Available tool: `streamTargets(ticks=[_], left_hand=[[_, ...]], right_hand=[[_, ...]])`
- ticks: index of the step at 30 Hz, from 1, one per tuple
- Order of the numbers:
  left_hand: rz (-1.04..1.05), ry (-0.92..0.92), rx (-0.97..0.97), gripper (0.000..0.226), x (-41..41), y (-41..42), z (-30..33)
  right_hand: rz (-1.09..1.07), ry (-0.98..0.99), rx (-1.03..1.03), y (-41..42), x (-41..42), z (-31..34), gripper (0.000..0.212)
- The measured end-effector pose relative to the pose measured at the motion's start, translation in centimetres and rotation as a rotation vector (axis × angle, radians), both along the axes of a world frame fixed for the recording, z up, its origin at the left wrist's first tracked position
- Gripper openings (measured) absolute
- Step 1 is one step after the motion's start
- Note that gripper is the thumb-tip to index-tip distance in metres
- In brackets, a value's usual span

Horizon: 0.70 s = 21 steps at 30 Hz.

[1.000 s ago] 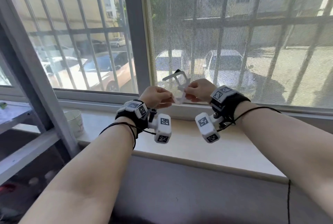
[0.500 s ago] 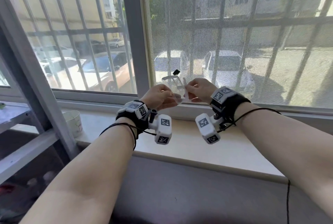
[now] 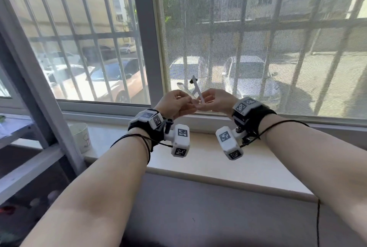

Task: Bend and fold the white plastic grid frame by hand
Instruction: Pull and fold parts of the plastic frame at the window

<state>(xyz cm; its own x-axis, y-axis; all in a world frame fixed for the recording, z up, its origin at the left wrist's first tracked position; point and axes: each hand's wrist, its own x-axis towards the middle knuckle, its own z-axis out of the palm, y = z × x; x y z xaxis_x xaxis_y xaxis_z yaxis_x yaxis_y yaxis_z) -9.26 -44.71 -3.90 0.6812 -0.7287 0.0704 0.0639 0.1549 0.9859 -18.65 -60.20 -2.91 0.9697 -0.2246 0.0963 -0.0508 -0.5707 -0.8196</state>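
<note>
A small white plastic grid frame (image 3: 196,91) is held up in front of the window, above the sill. It looks folded nearly edge-on, with a thin strip rising to a small dark tip. My left hand (image 3: 175,103) pinches its left side and my right hand (image 3: 215,100) pinches its right side, fingertips almost touching. Most of the frame's lower part is hidden between the fingers. Both wrists carry black straps with white marker blocks.
A pale stone window sill (image 3: 208,161) runs below the hands. A white paper cup (image 3: 81,139) stands on it at the left beside a grey metal frame post (image 3: 39,95). Barred window and mesh screen (image 3: 258,48) lie straight ahead.
The frame went from an open, tilted grid to a narrow folded shape. My hands have moved closer together around it.
</note>
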Motion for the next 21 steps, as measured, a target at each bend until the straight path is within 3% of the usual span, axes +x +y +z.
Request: streamTargets(ticks=[5, 14, 17, 21], left_hand=[[-0.023, -0.032, 0.012, 0.011, 0.1, 0.3, 0.2], [0.013, -0.017, 0.057, 0.007, 0.7, 1.4, -0.6], [-0.014, -0.003, 0.053, 0.006, 0.6, 1.5, -0.7], [-0.078, 0.047, -0.023, 0.004, 0.6, 1.6, -1.0]], right_hand=[[-0.074, -0.064, -0.042, -0.2, -0.1, -0.1, 0.011], [-0.183, -0.089, -0.026, -0.7, -0.4, -0.2, 0.021], [-0.191, -0.095, 0.094, -0.9, -0.6, -0.4, 0.01], [-0.205, -0.085, 0.197, -0.7, -0.8, -0.7, 0.016]])
